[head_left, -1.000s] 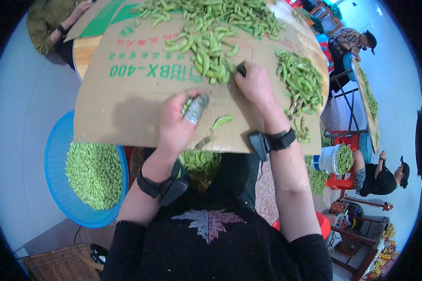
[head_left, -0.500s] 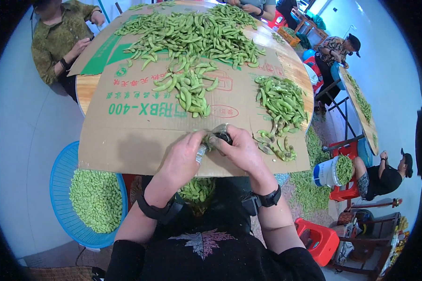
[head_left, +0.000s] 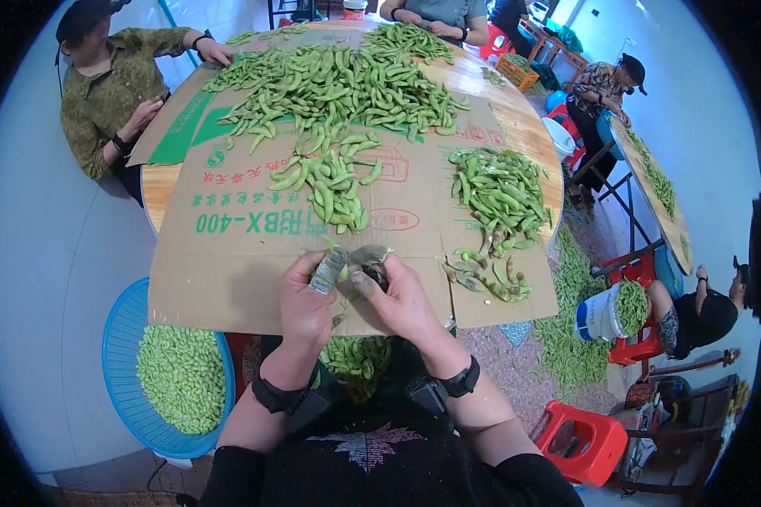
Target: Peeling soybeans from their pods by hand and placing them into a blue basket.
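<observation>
Over the near edge of the cardboard sheet, my two hands nearly meet. My left hand is closed, grey tape around its thumb, pinching a green soybean pod. Close beside it, my right hand is closed too, with wrapping on a fingertip and something dark at its thumb that I cannot make out. Just beyond lies a small cluster of pods, trailing from a large heap of pods. A smaller pile of pods, some browned, sits to the right.
A blue basket of shelled green beans stands at lower left. Below the table edge, pods show near my lap. To the right are a red stool, a white bucket of pods and pods strewn over the floor. Other people sit around.
My hands have come nearer to me and drawn slightly apart, showing a green pod at the left thumb. At upper left, another person's hand has reached to the cardboard's edge.
</observation>
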Motion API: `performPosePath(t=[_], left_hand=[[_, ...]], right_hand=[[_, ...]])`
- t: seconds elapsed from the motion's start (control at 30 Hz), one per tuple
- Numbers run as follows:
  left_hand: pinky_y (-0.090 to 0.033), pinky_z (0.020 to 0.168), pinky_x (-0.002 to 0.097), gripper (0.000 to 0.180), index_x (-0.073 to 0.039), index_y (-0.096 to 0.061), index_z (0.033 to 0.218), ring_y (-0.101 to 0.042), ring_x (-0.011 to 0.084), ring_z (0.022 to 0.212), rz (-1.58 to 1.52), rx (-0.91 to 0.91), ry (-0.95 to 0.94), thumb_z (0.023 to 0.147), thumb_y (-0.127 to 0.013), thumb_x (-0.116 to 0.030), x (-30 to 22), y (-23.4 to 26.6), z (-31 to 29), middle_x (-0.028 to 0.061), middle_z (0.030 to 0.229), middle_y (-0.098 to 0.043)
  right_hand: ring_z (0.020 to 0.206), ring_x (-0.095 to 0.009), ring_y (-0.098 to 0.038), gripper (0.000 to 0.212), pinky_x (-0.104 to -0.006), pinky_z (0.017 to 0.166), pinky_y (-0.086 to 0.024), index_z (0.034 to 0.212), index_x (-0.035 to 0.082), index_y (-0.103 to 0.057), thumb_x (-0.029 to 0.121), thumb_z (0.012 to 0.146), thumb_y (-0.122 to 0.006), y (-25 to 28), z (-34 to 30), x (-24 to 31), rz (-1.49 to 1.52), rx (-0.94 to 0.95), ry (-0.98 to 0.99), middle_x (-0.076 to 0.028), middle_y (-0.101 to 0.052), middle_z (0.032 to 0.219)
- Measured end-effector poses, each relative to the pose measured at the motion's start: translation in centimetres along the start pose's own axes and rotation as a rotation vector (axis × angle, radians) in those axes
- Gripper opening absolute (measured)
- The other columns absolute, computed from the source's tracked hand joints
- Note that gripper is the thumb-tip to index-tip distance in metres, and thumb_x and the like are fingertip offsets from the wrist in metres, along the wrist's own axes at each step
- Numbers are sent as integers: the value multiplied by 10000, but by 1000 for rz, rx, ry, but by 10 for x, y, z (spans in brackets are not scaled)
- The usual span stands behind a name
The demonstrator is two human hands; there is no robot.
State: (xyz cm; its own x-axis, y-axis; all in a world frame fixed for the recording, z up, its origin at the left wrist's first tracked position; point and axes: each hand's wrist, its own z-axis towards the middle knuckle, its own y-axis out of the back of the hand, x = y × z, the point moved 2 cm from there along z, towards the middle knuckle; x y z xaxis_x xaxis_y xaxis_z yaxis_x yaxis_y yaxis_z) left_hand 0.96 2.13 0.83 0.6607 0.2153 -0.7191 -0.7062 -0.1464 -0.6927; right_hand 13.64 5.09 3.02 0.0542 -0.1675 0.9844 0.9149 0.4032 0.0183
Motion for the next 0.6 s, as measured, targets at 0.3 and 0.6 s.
performPosePath(t=[0.3,0.6], left_hand=[[-362,470,167,265,-44,-568,1020,-534,62,653,1,20,90,767,-551,32,-1,1,1,41,921,-605],[-303,421,149,234,-68,-537,984,-466,34,539,27,-76,38,774,-551,33,1,-1,0,36,840,-595]], right_hand=[[516,-19,-376,107,-181,453,-291,918,63,-540,165,912,-509,5,-5,10,162,113,-306,61,-455,626],[438,-31,-246,192,-187,394,-211,836,83,-450,177,967,-345,5,-8,4,490,336,-442,59,-336,562]])
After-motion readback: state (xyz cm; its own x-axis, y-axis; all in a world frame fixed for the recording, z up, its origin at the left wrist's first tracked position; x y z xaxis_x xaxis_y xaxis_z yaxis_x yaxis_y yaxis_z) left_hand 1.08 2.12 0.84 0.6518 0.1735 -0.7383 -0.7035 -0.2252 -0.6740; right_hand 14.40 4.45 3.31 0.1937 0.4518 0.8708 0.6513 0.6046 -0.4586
